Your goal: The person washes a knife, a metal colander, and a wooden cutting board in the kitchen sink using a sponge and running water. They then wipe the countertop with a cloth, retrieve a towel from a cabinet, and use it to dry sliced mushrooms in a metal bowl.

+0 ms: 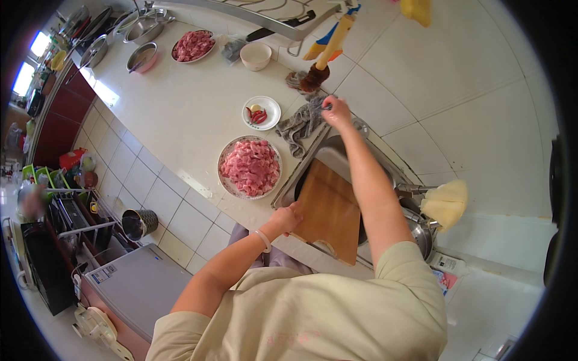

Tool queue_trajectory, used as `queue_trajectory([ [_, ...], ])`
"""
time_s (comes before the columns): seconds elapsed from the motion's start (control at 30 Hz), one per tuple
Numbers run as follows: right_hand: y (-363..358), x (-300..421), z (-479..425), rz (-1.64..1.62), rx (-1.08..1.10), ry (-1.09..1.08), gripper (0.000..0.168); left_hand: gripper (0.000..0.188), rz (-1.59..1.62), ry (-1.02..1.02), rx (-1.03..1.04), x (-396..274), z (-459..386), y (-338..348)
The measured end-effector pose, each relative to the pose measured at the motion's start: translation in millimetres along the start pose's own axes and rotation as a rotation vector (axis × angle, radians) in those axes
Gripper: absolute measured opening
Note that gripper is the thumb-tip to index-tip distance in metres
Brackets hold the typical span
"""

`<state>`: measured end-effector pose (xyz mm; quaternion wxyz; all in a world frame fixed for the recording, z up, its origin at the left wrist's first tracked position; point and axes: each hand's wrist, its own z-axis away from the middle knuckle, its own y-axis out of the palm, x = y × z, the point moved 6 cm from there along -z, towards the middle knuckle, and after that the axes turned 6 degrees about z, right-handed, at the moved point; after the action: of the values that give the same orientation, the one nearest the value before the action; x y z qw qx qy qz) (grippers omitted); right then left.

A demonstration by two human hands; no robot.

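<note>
My left hand (287, 218) holds the edge of a wooden cutting board (327, 205), which leans in the metal sink (336, 146). Beyond the sink's far corner, my right hand (335, 111) is closed around a small dark thing, too small to name, by the grey cloth (302, 124). Beside the sink, a patterned plate heaped with cut raw meat (250, 168) rests on the counter. Behind it a small white plate (269, 118) bears red chillies (258, 116) and a pale piece that looks like garlic.
Farther along the counter (180, 117) are a white bowl (256, 56), a second plate of raw meat (193, 46) and several metal bowls (143, 30). A yellow-handled brush (336, 43) hangs above the cloth. The faucet (413, 188) and a metal colander (417, 232) lie right of my forearm.
</note>
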<state>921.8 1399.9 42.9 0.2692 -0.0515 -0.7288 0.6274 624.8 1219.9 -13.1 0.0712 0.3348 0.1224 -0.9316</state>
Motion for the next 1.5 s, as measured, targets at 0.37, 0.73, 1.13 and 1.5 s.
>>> queue_trajectory([
  [0.37, 61.3, 81.8, 56.9, 0.332, 0.100, 0.126, 0.052, 0.062, 0.052, -0.096, -0.004, 23.4, -3.1, 23.3],
  [0.73, 70.6, -13.4, 81.2, -1.160, -0.039, 0.549, 0.038, 0.054, 0.348, 0.163, 0.142, 75.1, 84.4, -7.3],
  [1.13, 29.3, 346.6, 56.0, -1.758, 0.182, 0.196, 0.040, 0.038, 0.915, -0.041, -0.425, 379.5, 257.6, -209.1],
  [1.5, 296.8, 520.8, -33.8, 0.057, 0.132, 0.088, 0.076, 0.031, 1.138, -0.159, -0.724, 510.3, 332.2, -293.1],
])
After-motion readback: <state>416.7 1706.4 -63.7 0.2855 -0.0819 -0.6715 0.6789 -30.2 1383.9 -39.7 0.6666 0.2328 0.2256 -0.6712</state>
